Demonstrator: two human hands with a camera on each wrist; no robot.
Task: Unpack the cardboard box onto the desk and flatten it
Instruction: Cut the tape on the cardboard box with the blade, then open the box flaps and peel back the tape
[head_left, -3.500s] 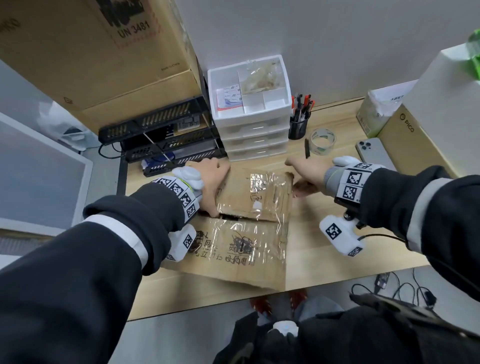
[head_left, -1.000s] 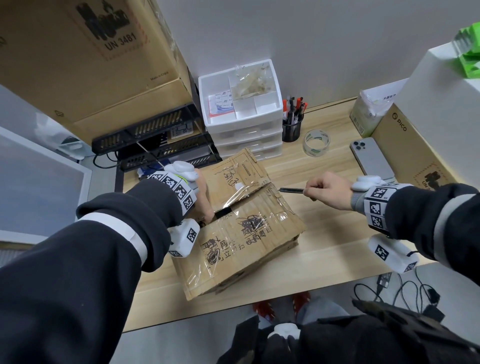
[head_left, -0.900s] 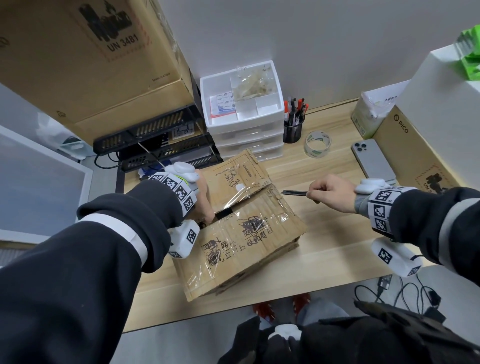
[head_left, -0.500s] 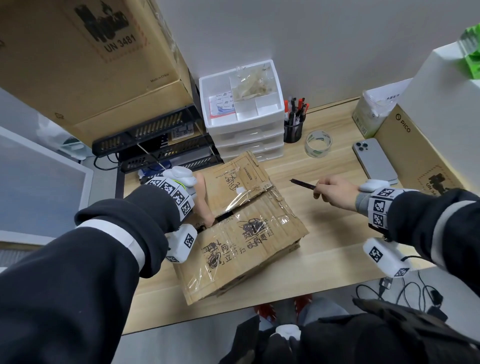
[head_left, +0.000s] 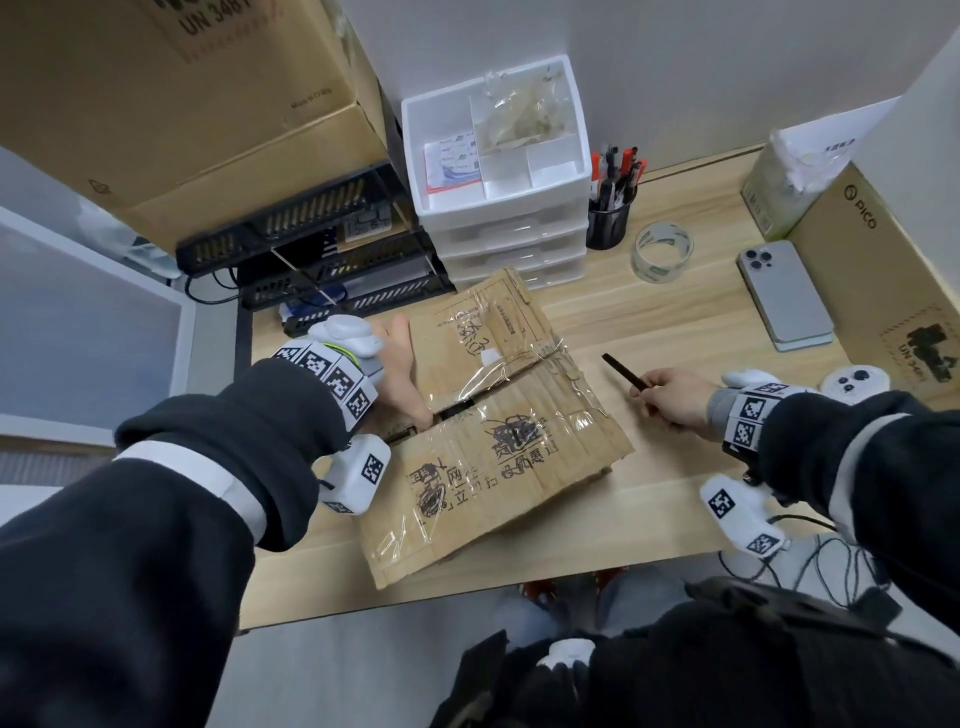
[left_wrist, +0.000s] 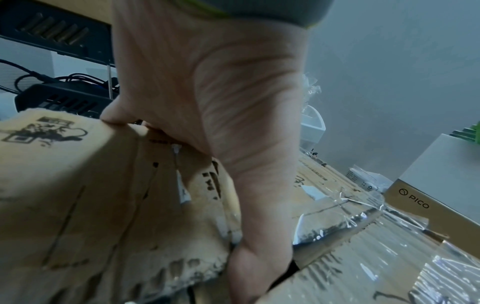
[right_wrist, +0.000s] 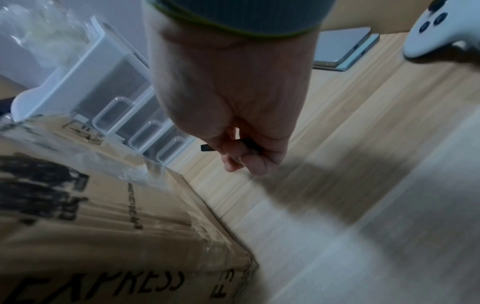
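Observation:
A worn cardboard box (head_left: 498, 431), sealed with clear tape, lies at an angle in the middle of the wooden desk (head_left: 665, 509). My left hand (head_left: 408, 382) holds its left end. The thumb (left_wrist: 259, 257) is pushed into the gap between the two top flaps, and the fingers (left_wrist: 114, 115) curl over the far edge. My right hand (head_left: 657, 397) hovers to the right of the box and grips a slim black cutter (head_left: 623, 370), its tip pointing up and left toward the box. In the right wrist view the cutter (right_wrist: 207, 148) sticks out of the fist beside the box (right_wrist: 91, 205). What the box contains is hidden.
Behind the box stand a white drawer unit (head_left: 498, 208), a pen cup (head_left: 608, 223) and a tape roll (head_left: 662, 252). A phone (head_left: 784, 296), a PICO carton (head_left: 857, 249) and a white controller (head_left: 854, 382) are at the right. Black racks (head_left: 311, 249) are at the back left.
My right hand picked up the black cutter, and the box was turned to an angle. In the last second the cutter tip drew back from the box and tilted upward. The left hand stays on the box.

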